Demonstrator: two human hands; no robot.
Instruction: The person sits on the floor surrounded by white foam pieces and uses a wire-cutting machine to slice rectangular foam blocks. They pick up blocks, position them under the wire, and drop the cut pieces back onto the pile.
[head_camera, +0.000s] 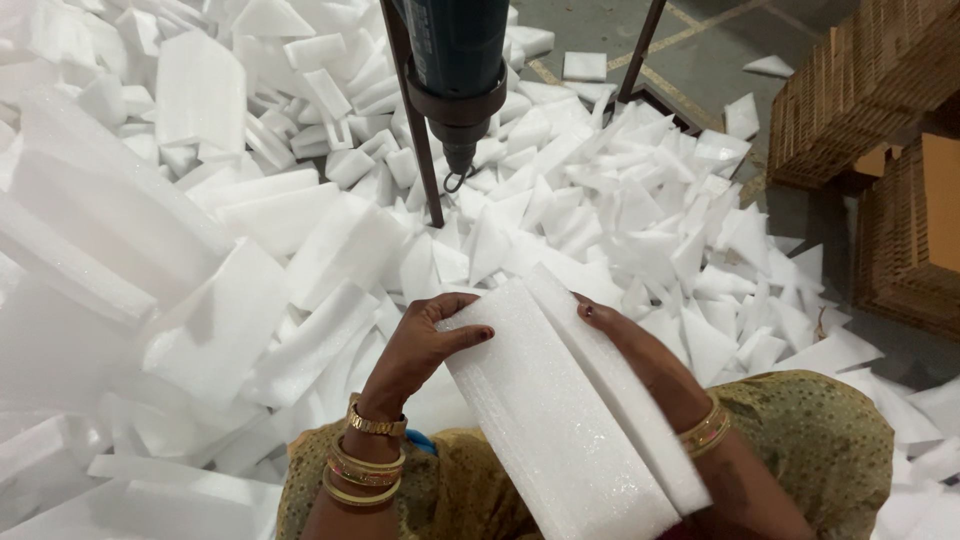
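Both the left hand (415, 345) and right hand (640, 355) clasp the light, stiff, crumbly-looking white foam slab (560, 410) by its long edges, fingers closed.

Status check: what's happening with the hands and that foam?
Left hand and right hand grip foam slabs by the edges. Drill above, apart. Foam scraps piled ahead.

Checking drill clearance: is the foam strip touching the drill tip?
No, the foam strip, held in both hands, lies well below the drill tip, with loose foam pieces between.
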